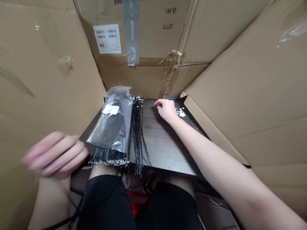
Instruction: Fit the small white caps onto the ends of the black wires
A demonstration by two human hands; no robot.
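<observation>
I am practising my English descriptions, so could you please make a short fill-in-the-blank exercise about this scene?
The small pieces beside the right hand on the dark wooden board are ____.
The wires sticking out of the clear plastic bag are ____.
The loose wire bundle lies to the ____ of the bag.
The flap behind the blurred left hand is made of ____.

Missing words: white; black; right; cardboard.

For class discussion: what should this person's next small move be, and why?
Probably the right hand should pick up one of the small white pieces lying just beside it on the dark wooden board: its fingertips are already closest to them, while the left hand, blurred in motion, is farther off.
</observation>
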